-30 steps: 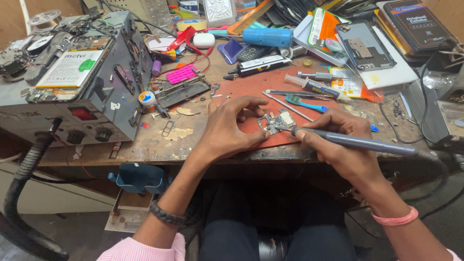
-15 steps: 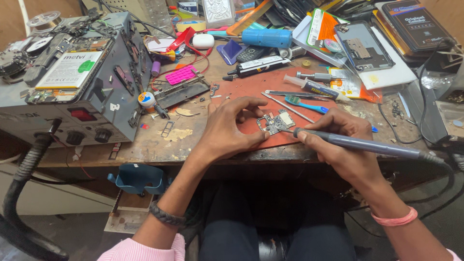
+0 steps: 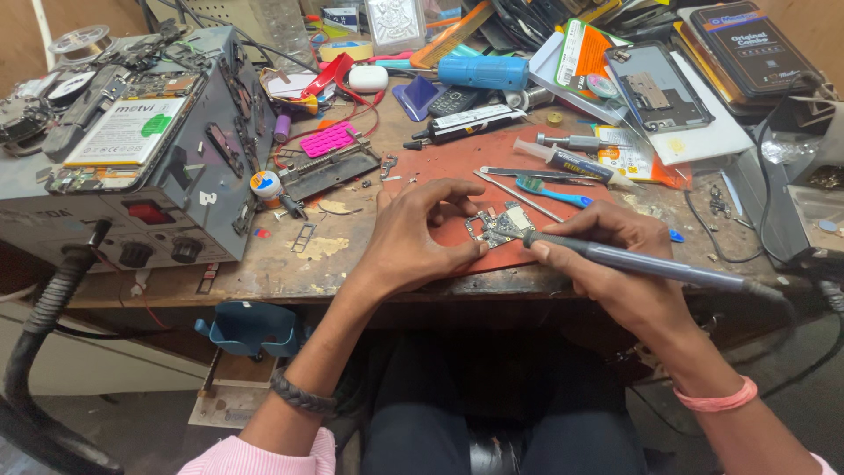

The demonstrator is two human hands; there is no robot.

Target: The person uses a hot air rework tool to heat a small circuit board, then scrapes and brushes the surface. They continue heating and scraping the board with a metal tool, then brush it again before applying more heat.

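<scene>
A small circuit board lies on a red mat at the front of the workbench. My left hand rests on the mat just left of the board, fingers arched over it and the thumb tip near the board's lower left edge. My right hand grips a grey soldering iron like a pen, its tip end against the board's right side. The iron's cable runs off to the right.
A grey bench power unit with knobs and a hose stands at the left. Behind the mat lie a blue toothbrush, a syringe, tweezers, a blue cylinder, phone parts and packets. A blue holder hangs under the bench edge.
My right hand has drawn the soldering iron slightly in toward the board. My left hand has stayed beside the board.
</scene>
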